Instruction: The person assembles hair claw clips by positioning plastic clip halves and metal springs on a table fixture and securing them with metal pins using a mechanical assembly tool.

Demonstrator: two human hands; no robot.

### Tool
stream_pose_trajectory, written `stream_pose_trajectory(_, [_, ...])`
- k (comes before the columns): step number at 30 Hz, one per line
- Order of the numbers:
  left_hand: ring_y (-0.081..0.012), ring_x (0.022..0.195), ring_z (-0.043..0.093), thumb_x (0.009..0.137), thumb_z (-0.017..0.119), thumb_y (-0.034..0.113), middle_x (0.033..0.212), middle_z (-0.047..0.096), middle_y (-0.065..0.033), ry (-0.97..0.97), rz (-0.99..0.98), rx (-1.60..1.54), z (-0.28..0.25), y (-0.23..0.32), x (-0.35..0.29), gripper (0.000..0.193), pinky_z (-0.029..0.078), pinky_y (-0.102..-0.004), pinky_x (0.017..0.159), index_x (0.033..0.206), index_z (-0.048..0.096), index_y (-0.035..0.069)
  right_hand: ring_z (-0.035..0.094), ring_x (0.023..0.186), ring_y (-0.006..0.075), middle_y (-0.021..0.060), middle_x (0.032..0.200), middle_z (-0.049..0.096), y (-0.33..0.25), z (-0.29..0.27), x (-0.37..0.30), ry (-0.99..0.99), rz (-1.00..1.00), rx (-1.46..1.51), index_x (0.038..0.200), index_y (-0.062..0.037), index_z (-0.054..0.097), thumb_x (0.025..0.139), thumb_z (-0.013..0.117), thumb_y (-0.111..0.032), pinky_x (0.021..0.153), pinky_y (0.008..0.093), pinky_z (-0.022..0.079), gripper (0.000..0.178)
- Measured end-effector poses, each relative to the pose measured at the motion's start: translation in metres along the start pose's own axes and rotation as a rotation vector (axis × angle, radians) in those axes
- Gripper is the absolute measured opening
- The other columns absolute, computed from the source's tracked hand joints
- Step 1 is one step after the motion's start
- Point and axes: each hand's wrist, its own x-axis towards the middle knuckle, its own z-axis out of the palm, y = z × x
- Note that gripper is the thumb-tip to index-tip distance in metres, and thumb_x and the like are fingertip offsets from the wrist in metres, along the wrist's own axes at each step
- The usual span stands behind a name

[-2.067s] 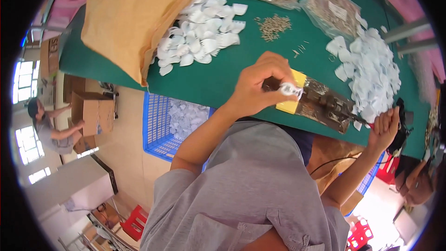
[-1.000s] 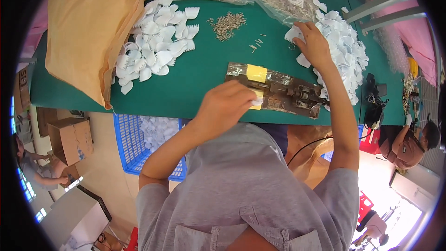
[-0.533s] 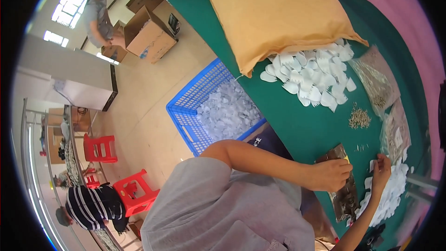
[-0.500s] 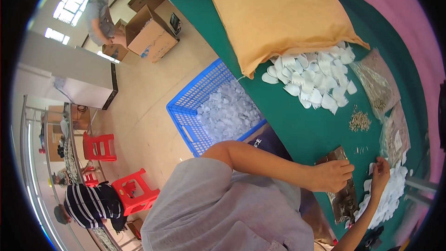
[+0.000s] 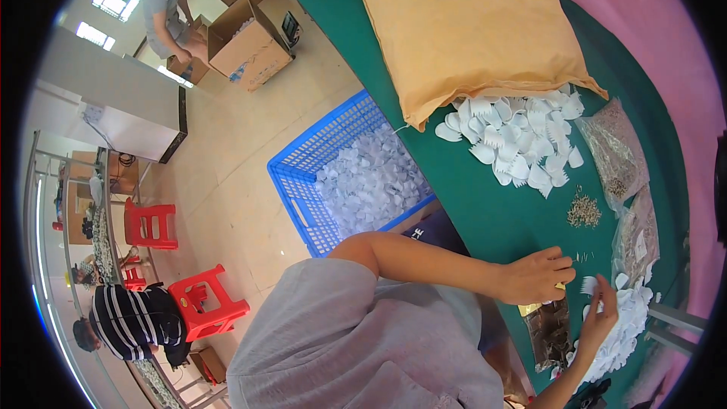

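My left hand (image 5: 536,276) is closed in a pinch above the upper end of a shiny brown, block-patterned plate (image 5: 548,337). What its fingertips hold is hidden; a bit of yellow shows beside them. My right hand (image 5: 598,312) pinches a small white toothed plastic piece (image 5: 588,285), just right of the plate. Beneath and beside that hand spreads a heap of similar white pieces (image 5: 622,333). A few thin metal pins (image 5: 581,257) lie on the green table beyond my hands, and a small pile of metal parts (image 5: 584,210) sits farther off.
A large tan sack (image 5: 469,30) lies on the green table (image 5: 469,182), with more white pieces (image 5: 522,140) at its mouth. Clear bags (image 5: 617,148) line the right side. A blue basket (image 5: 303,204) full of white pieces stands left. Co-workers, red stools (image 5: 208,303) and cartons are beyond.
My right hand has drawn back from the white heap toward my left hand, a toothed white piece now showing at its fingers. Yellow now shows at the plate's upper end. The view shifted slightly.
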Motion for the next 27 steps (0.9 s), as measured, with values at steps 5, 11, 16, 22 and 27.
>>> stream_pose_trajectory(5, [-0.0324, 0.121, 0.056, 0.072, 0.079, 0.015, 0.115, 0.062, -0.0094, 0.075, -0.112, -0.151, 0.006, 0.000, -0.002, 0.051, 0.044, -0.0446, 0.105, 0.118, 0.057, 0.010, 0.072, 0.093, 0.0244, 0.0148, 0.106, 0.075, -0.071, 0.024, -0.014, -0.200, 0.173, 0.186, 0.118, 0.0047, 0.068, 0.095, 0.070, 0.000, 0.081, 0.0345, 0.056, 0.023])
stream_pose_trajectory(11, [-0.0368, 0.119, 0.061, 0.082, 0.080, 0.017, 0.123, 0.065, -0.0155, -0.167, -0.300, -0.561, 0.000, -0.005, -0.006, 0.057, 0.044, -0.0479, 0.104, 0.132, 0.055, 0.007, 0.072, 0.099, 0.0187, 0.0113, 0.109, 0.078, -0.044, 0.021, -0.044, -0.151, 0.313, 0.415, 0.113, 0.0034, 0.074, 0.095, 0.072, -0.005, 0.092, 0.0325, 0.055, 0.020])
stream_pose_trajectory(16, [-0.0381, 0.114, 0.063, 0.084, 0.081, 0.015, 0.121, 0.068, -0.0151, -0.180, -0.369, -0.638, 0.002, -0.023, -0.014, 0.060, 0.050, -0.0468, 0.099, 0.139, 0.057, 0.006, 0.072, 0.094, 0.0254, 0.0152, 0.102, 0.077, -0.059, 0.036, -0.030, -0.116, 0.322, 0.423, 0.104, 0.0019, 0.078, 0.094, 0.074, -0.008, 0.087, 0.0347, 0.054, 0.015])
stream_pose_trajectory(22, [-0.0313, 0.111, 0.061, 0.086, 0.081, 0.008, 0.115, 0.069, -0.0083, -0.183, -0.327, -0.619, -0.004, -0.023, -0.011, 0.068, 0.049, -0.0442, 0.099, 0.147, 0.050, 0.009, 0.070, 0.095, 0.0287, 0.0112, 0.103, 0.077, -0.065, 0.035, -0.034, -0.072, 0.288, 0.490, 0.104, -0.0004, 0.078, 0.089, 0.079, -0.007, 0.087, 0.0370, 0.054, 0.017])
stream_pose_trajectory(27, [-0.0332, 0.111, 0.060, 0.086, 0.081, 0.010, 0.116, 0.067, -0.0105, -0.179, -0.278, -0.598, 0.001, -0.022, -0.011, 0.067, 0.047, -0.0452, 0.100, 0.145, 0.050, 0.008, 0.066, 0.094, 0.0309, 0.0074, 0.100, 0.072, -0.075, 0.040, -0.053, 0.181, -0.012, 0.061, 0.098, -0.0052, 0.074, 0.078, 0.085, -0.004, 0.082, 0.0402, 0.053, 0.023])
